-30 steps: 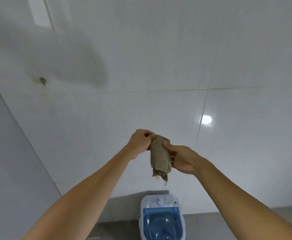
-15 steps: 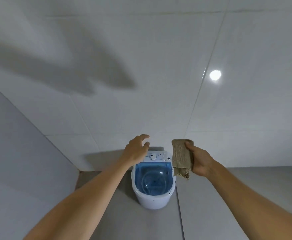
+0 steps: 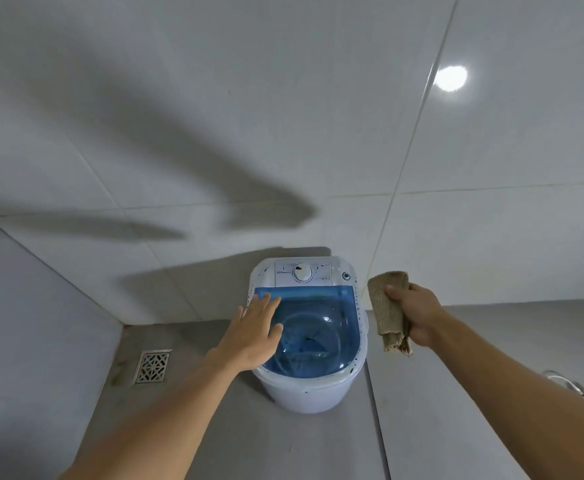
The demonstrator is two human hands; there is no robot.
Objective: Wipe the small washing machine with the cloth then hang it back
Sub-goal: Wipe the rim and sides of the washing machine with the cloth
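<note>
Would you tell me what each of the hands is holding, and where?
The right hand grips the folded cloth around its middle; the left hand holds nothing.

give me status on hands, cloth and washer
Left hand open over washer lid. Right hand shut on cloth, beside washer. Nothing in the way.

My left hand (image 3: 254, 336), fingers spread, reaches over the washer's (image 3: 313, 341) blue lid (image 3: 321, 327). My right hand (image 3: 417, 315) grips the folded cloth (image 3: 387, 313) beside the washer. Floor drain (image 3: 153, 366) at left.
</note>
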